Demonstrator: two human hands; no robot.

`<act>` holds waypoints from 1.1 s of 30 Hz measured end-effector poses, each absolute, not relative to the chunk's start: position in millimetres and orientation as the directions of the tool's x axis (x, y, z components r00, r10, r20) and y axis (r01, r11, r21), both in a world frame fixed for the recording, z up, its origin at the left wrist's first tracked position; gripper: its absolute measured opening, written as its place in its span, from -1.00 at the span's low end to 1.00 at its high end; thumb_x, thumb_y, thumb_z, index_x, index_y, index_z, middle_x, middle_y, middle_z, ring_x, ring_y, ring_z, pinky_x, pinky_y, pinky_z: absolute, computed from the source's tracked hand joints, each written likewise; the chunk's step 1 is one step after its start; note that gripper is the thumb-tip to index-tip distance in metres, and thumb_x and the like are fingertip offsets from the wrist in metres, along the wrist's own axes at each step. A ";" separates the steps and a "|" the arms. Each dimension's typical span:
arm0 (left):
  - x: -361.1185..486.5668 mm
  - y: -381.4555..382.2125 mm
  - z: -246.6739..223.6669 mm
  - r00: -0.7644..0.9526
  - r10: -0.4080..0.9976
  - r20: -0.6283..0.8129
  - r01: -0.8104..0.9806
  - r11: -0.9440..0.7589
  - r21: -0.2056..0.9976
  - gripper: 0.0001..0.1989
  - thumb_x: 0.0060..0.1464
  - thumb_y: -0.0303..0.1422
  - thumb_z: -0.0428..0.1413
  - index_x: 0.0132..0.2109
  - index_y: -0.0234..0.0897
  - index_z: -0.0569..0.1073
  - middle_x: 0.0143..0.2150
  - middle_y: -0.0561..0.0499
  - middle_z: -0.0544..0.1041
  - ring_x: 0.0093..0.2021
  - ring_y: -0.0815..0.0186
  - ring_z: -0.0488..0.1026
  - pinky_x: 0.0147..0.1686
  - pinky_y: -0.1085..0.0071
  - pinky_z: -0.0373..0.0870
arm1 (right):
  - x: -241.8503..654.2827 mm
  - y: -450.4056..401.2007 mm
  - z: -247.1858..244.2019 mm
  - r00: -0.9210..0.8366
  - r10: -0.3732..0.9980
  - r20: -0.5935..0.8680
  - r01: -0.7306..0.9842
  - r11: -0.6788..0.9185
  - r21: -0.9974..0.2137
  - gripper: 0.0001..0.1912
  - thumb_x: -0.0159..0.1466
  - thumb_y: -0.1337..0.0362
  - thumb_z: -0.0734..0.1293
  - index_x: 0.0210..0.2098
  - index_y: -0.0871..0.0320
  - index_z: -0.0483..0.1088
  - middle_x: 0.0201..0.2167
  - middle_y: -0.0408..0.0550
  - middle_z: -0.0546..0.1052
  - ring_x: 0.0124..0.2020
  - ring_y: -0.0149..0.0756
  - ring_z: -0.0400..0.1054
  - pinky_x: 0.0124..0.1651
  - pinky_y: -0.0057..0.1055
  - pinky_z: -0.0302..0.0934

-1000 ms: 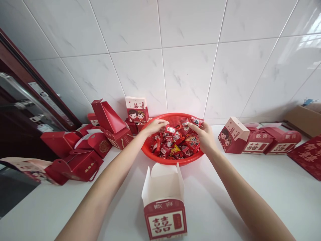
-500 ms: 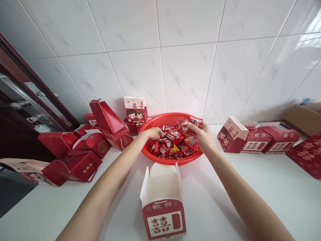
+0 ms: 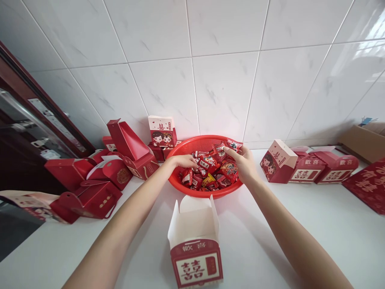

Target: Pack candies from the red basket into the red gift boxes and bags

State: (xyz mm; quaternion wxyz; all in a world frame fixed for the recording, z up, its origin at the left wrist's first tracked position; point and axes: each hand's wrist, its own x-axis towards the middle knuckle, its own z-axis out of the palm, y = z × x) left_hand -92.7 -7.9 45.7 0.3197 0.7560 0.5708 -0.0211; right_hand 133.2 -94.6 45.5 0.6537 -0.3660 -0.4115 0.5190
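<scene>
Our open box [image 3: 195, 263] stands just in front of the basket [image 3: 207, 194]. Inside the basket, our left hand [image 3: 184, 161] half-curls at the candies [image 3: 207, 162], its hold unclear; at the basket's right, our right hand [image 3: 245, 163] pinches wrapped packets [image 3: 234, 145].

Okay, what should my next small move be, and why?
I'd probably bring your right hand toward the open box. It already pinches wrapped packets over the red basket, and the box sits just in front of that basket, its flaps raised and its mouth uncovered.
</scene>
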 end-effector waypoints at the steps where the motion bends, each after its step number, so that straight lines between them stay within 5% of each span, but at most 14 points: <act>1: -92.5 -7.4 44.8 0.346 0.852 -0.393 0.874 -0.140 0.465 -0.85 -0.13 -0.23 0.27 -0.47 -0.22 0.62 -0.43 0.10 0.59 -0.30 0.29 0.46 -0.30 0.51 0.29 | 133.4 -94.6 45.3 0.124 0.979 0.160 -0.376 0.196 -0.906 -0.62 -0.02 0.08 0.59 -0.28 0.09 0.49 -0.30 -0.07 0.65 -0.25 -0.11 0.56 -0.19 -0.20 0.48; 11: -95.0 -5.6 43.0 0.466 0.824 -0.322 0.733 -0.156 0.662 -0.62 -0.35 -0.07 0.42 -0.61 -0.24 0.49 -0.58 0.13 0.41 -0.43 0.35 0.27 -0.38 0.41 0.14 | 133.3 -93.2 43.5 0.124 0.976 0.179 -0.355 0.212 -0.911 -0.63 0.00 0.07 0.58 -0.27 0.08 0.50 -0.30 -0.09 0.65 -0.24 -0.12 0.56 -0.16 -0.20 0.48; 22: -90.0 -7.2 47.9 0.371 0.926 -0.075 0.308 -0.047 0.950 -0.49 -0.47 -0.14 0.51 -0.32 -0.29 0.61 -0.27 0.02 0.65 -0.20 0.26 0.51 -0.09 0.33 0.42 | 133.7 -95.1 44.5 0.120 0.976 0.182 -0.377 0.214 -0.901 -0.65 0.01 0.11 0.59 -0.28 0.09 0.51 -0.30 -0.09 0.66 -0.25 -0.13 0.56 -0.23 -0.25 0.48; 33: -87.7 -10.2 50.6 0.202 0.934 -0.296 0.504 0.160 0.848 -0.73 -0.01 -0.15 0.27 -0.28 -0.27 0.59 -0.29 0.05 0.57 -0.42 0.41 0.37 -0.44 0.49 0.29 | 133.9 -96.8 48.4 0.131 0.973 0.188 -0.338 0.222 -0.915 -0.66 -0.01 0.09 0.58 -0.33 0.08 0.48 -0.35 -0.11 0.65 -0.28 -0.14 0.55 -0.19 -0.22 0.47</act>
